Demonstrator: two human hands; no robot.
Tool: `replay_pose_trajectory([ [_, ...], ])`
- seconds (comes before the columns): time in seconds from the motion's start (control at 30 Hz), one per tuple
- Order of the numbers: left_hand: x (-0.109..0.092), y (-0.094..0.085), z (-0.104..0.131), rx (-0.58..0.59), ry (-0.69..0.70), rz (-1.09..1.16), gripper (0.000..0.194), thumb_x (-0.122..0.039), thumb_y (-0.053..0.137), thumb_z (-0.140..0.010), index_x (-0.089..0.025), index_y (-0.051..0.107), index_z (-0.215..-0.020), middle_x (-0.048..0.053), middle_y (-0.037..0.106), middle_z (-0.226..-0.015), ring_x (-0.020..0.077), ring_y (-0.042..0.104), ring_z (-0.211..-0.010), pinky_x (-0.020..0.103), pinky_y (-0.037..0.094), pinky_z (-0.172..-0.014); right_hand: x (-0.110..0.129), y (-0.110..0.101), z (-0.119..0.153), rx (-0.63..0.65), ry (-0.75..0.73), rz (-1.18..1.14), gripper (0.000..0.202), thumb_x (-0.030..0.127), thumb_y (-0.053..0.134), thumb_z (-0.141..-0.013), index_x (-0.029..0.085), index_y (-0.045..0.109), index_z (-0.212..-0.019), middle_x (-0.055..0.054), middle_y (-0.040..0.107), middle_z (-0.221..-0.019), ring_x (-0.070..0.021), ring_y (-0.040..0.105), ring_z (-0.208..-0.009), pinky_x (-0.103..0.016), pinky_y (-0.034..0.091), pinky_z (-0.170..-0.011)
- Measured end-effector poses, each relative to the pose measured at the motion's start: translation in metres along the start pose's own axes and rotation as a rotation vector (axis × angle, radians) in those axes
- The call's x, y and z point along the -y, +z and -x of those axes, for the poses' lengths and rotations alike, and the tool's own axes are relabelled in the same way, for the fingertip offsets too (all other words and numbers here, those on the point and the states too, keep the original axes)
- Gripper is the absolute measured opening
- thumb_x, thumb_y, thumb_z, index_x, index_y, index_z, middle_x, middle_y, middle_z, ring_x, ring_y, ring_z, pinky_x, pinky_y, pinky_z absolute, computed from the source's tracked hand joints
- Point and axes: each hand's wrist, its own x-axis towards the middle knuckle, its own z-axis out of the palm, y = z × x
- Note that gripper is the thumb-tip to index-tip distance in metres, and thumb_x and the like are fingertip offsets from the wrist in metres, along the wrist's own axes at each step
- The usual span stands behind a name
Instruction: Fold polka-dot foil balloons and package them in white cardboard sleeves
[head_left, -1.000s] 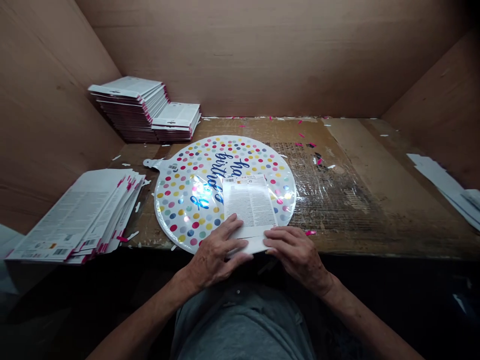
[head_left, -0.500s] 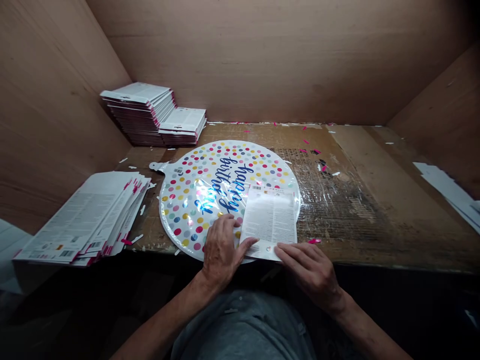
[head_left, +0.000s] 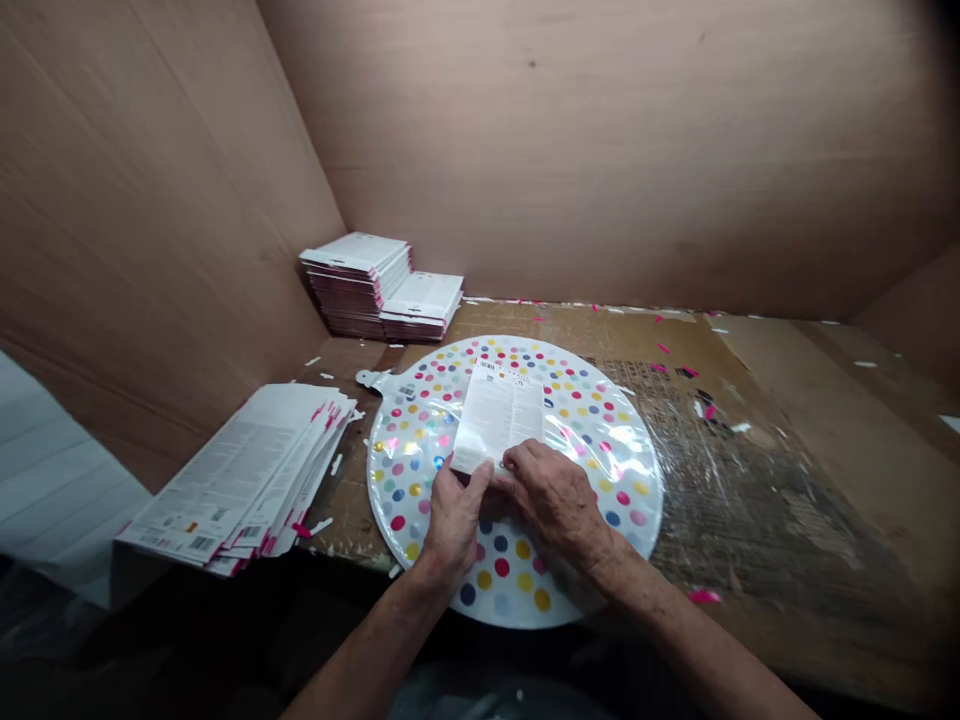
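Note:
A round foil balloon (head_left: 405, 490), white with coloured dots, lies flat at the table's front, its neck toward the left. Over its middle sits a white printed card packet (head_left: 501, 405) with small text and a barcode; it covers most of the balloon's lettering. My left hand (head_left: 452, 525) grips the packet's lower left corner, thumb on top and fingers beneath. At the lower right of the packet, my right hand (head_left: 559, 500) has its fingers bent and pressed together on the bottom edge. Its fingertips are partly hidden.
Similar packets are piled in the far left corner (head_left: 356, 285), beside a lower pile (head_left: 424, 300). A fanned stack of packets (head_left: 217, 470) overhangs the front edge at left. Small white and pink scraps dot the cardboard-covered table (head_left: 757, 500). Wooden panels (head_left: 600, 150) enclose it.
The packet has moved left from the balloon's right side to its middle. My right hand has come left along with it, and my left hand now grips the corner. The camera view has shifted.

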Motion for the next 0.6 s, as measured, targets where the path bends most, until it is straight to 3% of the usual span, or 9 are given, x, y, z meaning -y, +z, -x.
replay_pose_trajectory([
  [0.17,-0.011,-0.021,-0.017,-0.042,0.071,-0.193,0.044,-0.053,0.074,-0.075,-0.016,0.069,-0.097,0.009,0.075,-0.092,0.0246,0.071,-0.089,0.03,0.058,-0.073,0.009,-0.001,-0.051,0.289,-0.134,0.04,0.009,0.016,0.059,-0.087,0.019,0.058,-0.079,-0.004,0.065,-0.075,-0.0162,0.056,-0.062,-0.028,0.028,-0.053],
  [0.23,-0.021,-0.03,-0.026,-0.006,0.108,-0.255,0.044,-0.054,0.072,-0.077,-0.016,0.069,-0.098,0.008,0.074,-0.091,0.0228,0.071,-0.082,0.029,0.059,-0.067,0.005,0.004,-0.066,0.282,-0.165,-0.094,0.014,0.019,0.057,-0.088,0.02,0.055,-0.074,-0.003,0.063,-0.072,-0.0147,0.054,-0.06,-0.027,0.03,-0.054],
  [0.3,-0.04,-0.039,-0.041,0.014,0.138,-0.273,0.045,-0.053,0.071,-0.078,-0.015,0.068,-0.101,0.007,0.073,-0.088,0.0203,0.071,-0.072,0.028,0.06,-0.061,0.0,0.011,-0.073,0.158,-0.094,-0.331,0.022,0.026,0.051,-0.094,0.021,0.052,-0.073,-0.001,0.061,-0.07,-0.0136,0.054,-0.061,-0.025,0.036,-0.057],
  [0.37,-0.07,-0.049,-0.062,0.005,0.172,-0.243,0.043,-0.049,0.074,-0.077,-0.015,0.067,-0.102,0.005,0.073,-0.085,0.0176,0.07,-0.066,0.026,0.059,-0.056,-0.004,0.019,-0.072,0.042,0.042,-0.557,0.027,0.033,0.045,-0.099,0.021,0.052,-0.076,0.0,0.06,-0.07,-0.0129,0.055,-0.063,-0.023,0.042,-0.061],
  [0.43,-0.111,-0.056,-0.092,-0.017,0.219,-0.194,0.034,-0.039,0.077,-0.077,-0.014,0.066,-0.097,0.004,0.073,-0.081,0.0146,0.069,-0.063,0.022,0.058,-0.053,-0.004,0.027,-0.062,0.075,0.094,-0.685,0.026,0.036,0.046,-0.099,0.021,0.055,-0.08,0.0,0.062,-0.073,-0.013,0.057,-0.065,-0.023,0.045,-0.062],
  [0.53,-0.18,-0.064,-0.148,-0.106,0.275,-0.196,0.014,-0.023,0.071,-0.084,-0.011,0.065,-0.089,0.006,0.073,-0.081,0.0106,0.066,-0.058,0.018,0.055,-0.05,-0.001,0.037,-0.045,0.242,-0.051,-0.732,0.011,0.028,0.053,-0.094,0.023,0.062,-0.091,-0.002,0.067,-0.087,-0.0145,0.063,-0.076,-0.024,0.051,-0.069],
  [0.6,-0.221,-0.067,-0.189,-0.273,0.316,-0.33,0.01,-0.019,0.067,-0.087,-0.01,0.064,-0.088,0.006,0.072,-0.077,0.0092,0.065,-0.056,0.017,0.056,-0.052,-0.002,0.043,-0.039,0.292,-0.122,-0.736,0.011,0.025,0.055,-0.093,0.024,0.063,-0.099,-0.003,0.068,-0.094,-0.0153,0.066,-0.083,-0.025,0.054,-0.074],
])
